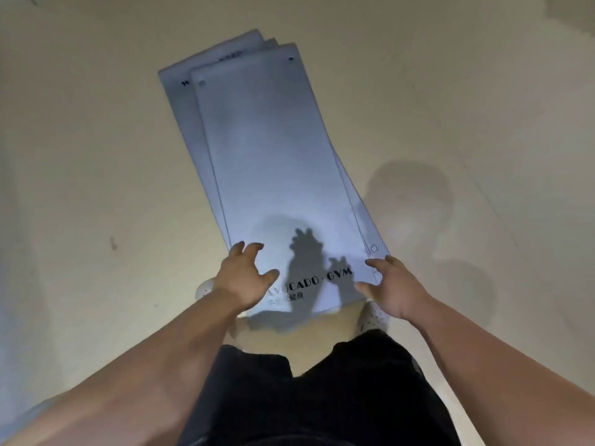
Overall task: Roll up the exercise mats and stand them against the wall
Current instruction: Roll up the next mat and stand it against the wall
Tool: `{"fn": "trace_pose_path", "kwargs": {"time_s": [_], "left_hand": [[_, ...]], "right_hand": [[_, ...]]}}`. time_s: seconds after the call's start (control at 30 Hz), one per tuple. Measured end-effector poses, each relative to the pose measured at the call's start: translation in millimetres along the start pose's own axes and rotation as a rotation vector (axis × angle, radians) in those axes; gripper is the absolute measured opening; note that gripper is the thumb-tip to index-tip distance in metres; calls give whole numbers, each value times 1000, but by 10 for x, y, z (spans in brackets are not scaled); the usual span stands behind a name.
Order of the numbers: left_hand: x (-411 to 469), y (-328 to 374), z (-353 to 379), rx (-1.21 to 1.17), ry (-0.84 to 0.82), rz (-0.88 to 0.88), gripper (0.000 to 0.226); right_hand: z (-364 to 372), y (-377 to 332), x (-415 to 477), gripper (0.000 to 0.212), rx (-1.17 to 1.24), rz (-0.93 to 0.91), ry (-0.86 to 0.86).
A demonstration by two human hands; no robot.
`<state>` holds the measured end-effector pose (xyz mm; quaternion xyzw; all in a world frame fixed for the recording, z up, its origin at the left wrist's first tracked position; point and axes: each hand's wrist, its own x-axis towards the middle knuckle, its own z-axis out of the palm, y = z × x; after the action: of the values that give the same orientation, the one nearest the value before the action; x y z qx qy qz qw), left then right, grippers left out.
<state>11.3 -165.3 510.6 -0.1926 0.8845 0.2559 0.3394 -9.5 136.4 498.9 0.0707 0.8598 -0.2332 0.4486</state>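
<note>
Floor (96,156) of pale beige, smooth material carries a stack of flat, pale blue-grey rectangular foam exercise mats (273,162), lying unrolled and slightly fanned so that lower edges show along the left side and at the far end.

Left hand (246,275): positioned over the near left corner of the top mat, palm down, fingers spread and unclenched. Nothing is gripped. Whether the fingertips touch the mat surface cannot be determined.

Between the two hands, black printed lettering (314,280) runs across the near end of the top mat, partly covered by hand shadows. The mats extend away from both hands toward the far end of the stack.

Right hand (394,286): positioned at the near right corner of the top mat, fingers extended and parted, holding nothing. A small metal eyelet (374,248) sits in the mat just beyond the fingertips of this hand.

Below the hands, two white perforated shoes (372,315) stand on the floor at the near mat edge, with black shorts (306,397) nearest the camera.
</note>
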Motion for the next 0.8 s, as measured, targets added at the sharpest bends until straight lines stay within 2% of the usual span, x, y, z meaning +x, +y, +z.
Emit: {"fn": "trace_pose_path", "kwargs": {"time_s": [0.13,0.27,0.33,0.5,0.8], "left_hand": [[-371,-144,452,-48,-1,-120,71],[-272,-486,851,-133,17,-182,69],[-15,-668,1143,-144,13,-185,68],[918,-1162,2195,-168,-26,-177,68],[2555,-1927,4014,-142,-81,-131,73]], "right_hand": [[28,142,170,76,-161,-60,-89],[407,181,425,75,-302,-116,-159],[659,238,704,76,-382,-144,-180],[1456,556,1720,76,-383,-113,-193],[2876,1312,3691,74,-537,-206,-216]]}}
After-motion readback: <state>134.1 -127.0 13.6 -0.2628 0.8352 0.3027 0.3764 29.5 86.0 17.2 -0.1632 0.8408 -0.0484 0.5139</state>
